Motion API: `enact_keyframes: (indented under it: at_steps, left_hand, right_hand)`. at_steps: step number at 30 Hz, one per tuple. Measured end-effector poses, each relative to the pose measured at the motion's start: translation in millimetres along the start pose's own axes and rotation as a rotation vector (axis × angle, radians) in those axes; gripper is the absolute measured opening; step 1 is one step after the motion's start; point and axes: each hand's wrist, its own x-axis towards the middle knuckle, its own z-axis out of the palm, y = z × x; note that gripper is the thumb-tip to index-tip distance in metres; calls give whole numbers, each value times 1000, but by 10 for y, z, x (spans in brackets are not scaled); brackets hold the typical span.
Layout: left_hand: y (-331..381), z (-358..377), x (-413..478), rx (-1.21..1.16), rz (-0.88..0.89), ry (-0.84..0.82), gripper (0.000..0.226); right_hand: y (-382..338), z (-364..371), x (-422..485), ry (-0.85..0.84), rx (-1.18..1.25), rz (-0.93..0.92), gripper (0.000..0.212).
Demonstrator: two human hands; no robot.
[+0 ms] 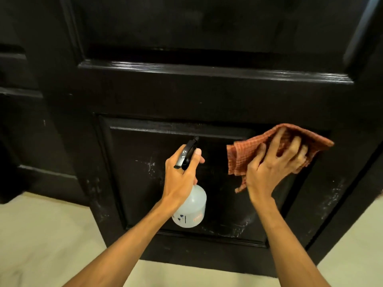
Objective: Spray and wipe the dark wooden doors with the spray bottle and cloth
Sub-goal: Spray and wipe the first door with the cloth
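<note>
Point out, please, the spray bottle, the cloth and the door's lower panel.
spray bottle [191,206]: head view, translucent lower body.
cloth [238,160]: head view, folded left part.
lower panel [141,183]: head view, bare left area.

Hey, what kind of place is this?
Likely indoors, perhaps a home: a dark panelled wooden door, a pale floor, the left hand gripping a spray bottle, the right hand holding a cloth against it.

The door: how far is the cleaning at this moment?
Done: nothing plainly finished. In hand: the right hand holds the cloth against the lower panel; the left hand grips the spray bottle. Left: white marks remain on the panel and beside it.
</note>
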Motion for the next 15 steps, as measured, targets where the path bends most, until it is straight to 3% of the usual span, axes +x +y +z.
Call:
enact_keyframes:
  at_steps: [1, 3, 5, 7, 10, 11, 12, 15]
  left_hand:
    - [4, -40, 11, 1, 3, 6, 20]
    - [-9, -162, 29, 24, 3, 31, 19]
    - [-37, -286, 32, 38, -3, 55, 18]
    - [-76, -436, 34, 51, -5, 83, 19]
    - [-99, -657, 29, 52, -15, 121, 23]
    - [-112, -740, 27, 58, -17, 131, 23]
    - [-125, -824, 23, 68, -14, 141, 23]
    - [-193, -1088, 9, 92, -15, 169, 23]
  right_hand:
    - [-104, 20, -58, -15, -20, -36, 61]
    - [-327, 83, -211, -104, -30, -341, 71]
    - [-413, 118, -271, -143, -29, -597, 67]
    - [-451, 122, -260, -92, -27, -581, 59]
    - [-652, 132, -382, -45, 35, -280, 58]
    - [-831, 158, -488, -79, 63, -258, 61]
    - [-1042, 203, -608, -127, 97, -324, 64]
    - [-1604, 296, -800, -215, 110, -756, 69]
